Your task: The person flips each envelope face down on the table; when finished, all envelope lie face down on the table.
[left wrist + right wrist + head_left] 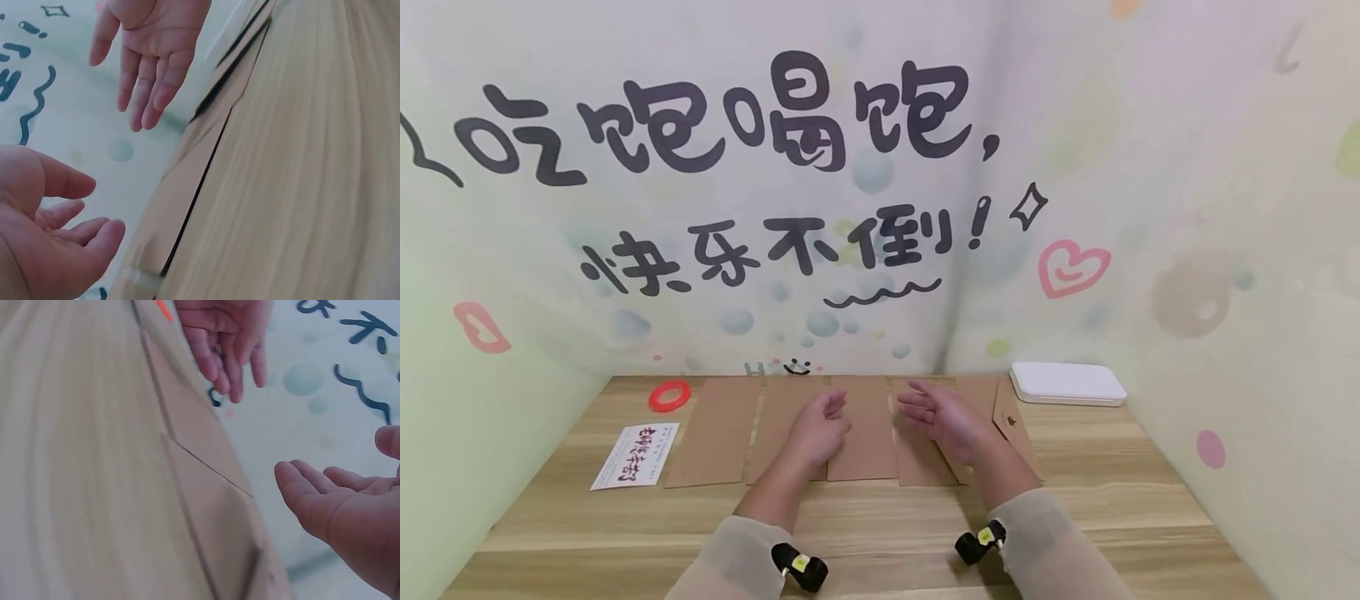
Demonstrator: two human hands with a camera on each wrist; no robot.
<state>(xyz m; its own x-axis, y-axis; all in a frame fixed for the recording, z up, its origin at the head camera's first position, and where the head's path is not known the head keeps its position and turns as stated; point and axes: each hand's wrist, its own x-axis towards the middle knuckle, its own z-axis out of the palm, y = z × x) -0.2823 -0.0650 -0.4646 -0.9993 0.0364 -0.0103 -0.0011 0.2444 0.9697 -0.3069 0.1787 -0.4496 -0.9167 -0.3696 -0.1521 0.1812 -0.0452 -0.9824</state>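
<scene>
Several flat brown kraft-paper pieces, which look like envelopes, lie side by side in a row on the table. My left hand (821, 431) is held above the second and third envelopes (859, 442) from the left, fingers loosely bent around nothing. Facing it, my right hand (950, 423) hovers over the right part of the row, palm inward and fingers extended. Both hands are bare, as the left hand (56, 228) and right hand (350, 506) also show in the wrist views. At the row's right end, an envelope flap (1009, 414) carries a small dark mark.
A white card (637, 455) with dark red writing lies left of the row, below a red ring (669, 397). At the back right sits a white flat case (1068, 382). A printed curtain (880, 333) rises behind the wooden table (865, 533).
</scene>
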